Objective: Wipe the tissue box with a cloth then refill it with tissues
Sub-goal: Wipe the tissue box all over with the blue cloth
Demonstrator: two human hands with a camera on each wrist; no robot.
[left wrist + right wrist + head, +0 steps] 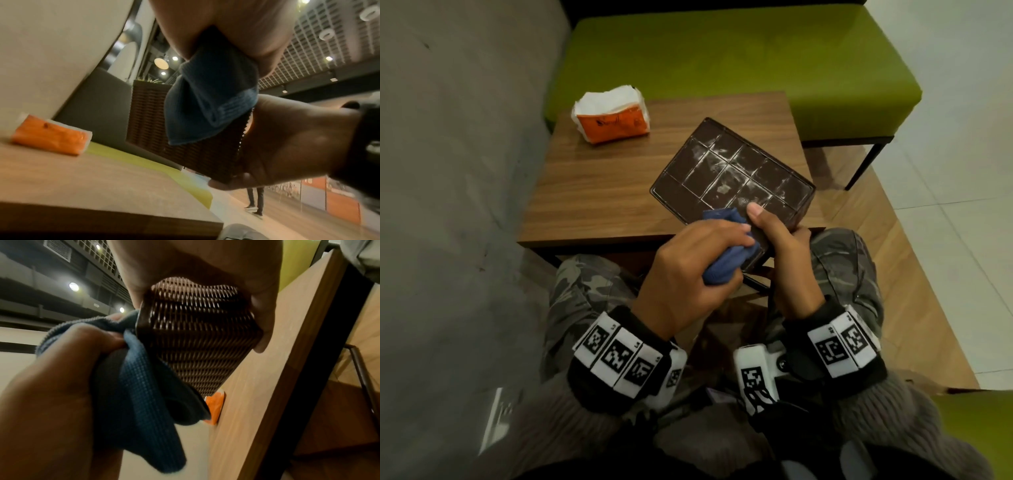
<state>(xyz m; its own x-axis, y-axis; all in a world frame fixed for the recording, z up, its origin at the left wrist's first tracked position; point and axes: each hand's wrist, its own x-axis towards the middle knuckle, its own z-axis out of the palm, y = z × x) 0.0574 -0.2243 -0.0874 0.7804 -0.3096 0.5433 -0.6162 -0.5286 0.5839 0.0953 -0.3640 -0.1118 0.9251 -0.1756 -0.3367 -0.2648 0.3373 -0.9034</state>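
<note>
A dark brown woven tissue box (pixel 732 171) is held tilted over the table's near edge, its gridded, dust-streaked underside facing up. My right hand (pixel 777 236) grips its near corner, thumb on the underside; the woven side (pixel 197 340) shows in the right wrist view. My left hand (pixel 688 260) holds a bunched blue cloth (pixel 726 250) against the box's near-left edge. The cloth (pixel 209 97) hangs from the fingers in the left wrist view and lies bunched (pixel 139 395) against the box in the right wrist view. An orange pack of white tissues (pixel 613 116) lies at the table's far left.
The small wooden table (pixel 599 192) stands before a green bench (pixel 722 54), with a grey wall on the left. My knees in camouflage trousers (pixel 585 284) are under the near edge. A person (pixel 255 201) stands far off on the floor.
</note>
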